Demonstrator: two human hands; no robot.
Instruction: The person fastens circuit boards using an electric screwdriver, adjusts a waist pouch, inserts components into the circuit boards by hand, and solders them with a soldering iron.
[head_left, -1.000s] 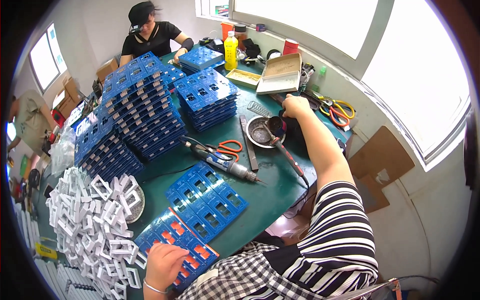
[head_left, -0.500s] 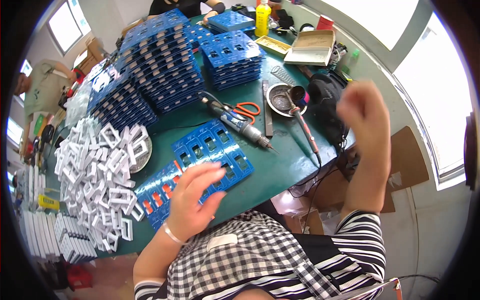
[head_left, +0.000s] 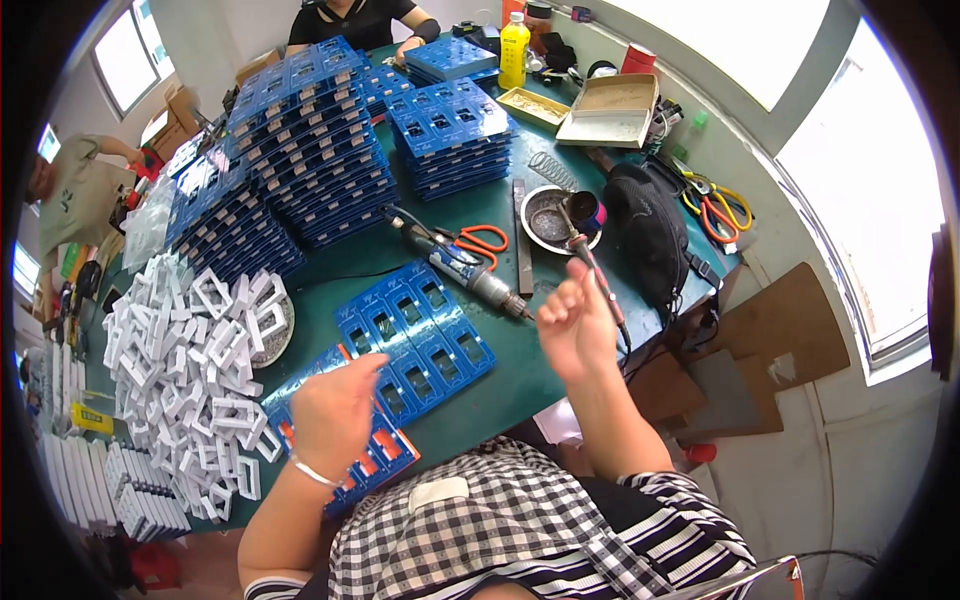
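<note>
My left hand [head_left: 335,415] is over a blue panel with orange pieces [head_left: 385,445] in its openings. Its fingers are drawn together, and whatever they may hold is hidden. My right hand [head_left: 580,330] hovers above the green table [head_left: 520,375], left of the soldering iron [head_left: 606,284]. The right fingers are loosely curled and apart, with nothing visible in them. Between the hands lies another blue panel [head_left: 425,340] with rectangular cut-outs, partly beside the orange-filled one. A heap of white plastic frames [head_left: 190,380] rises left of the left hand.
Tall stacks of blue panels [head_left: 315,145] stand at the back. A power driver [head_left: 465,270], orange-handled scissors [head_left: 480,245], a metal bar [head_left: 522,240] and a round dish [head_left: 540,225] lie ahead. A black pouch [head_left: 645,225] is at right. A co-worker [head_left: 360,25] sits opposite.
My right hand has come down and left from its raised place at the right, to beside the soldering iron. My left hand has shifted slightly left and down, its spread fingers now drawn together.
</note>
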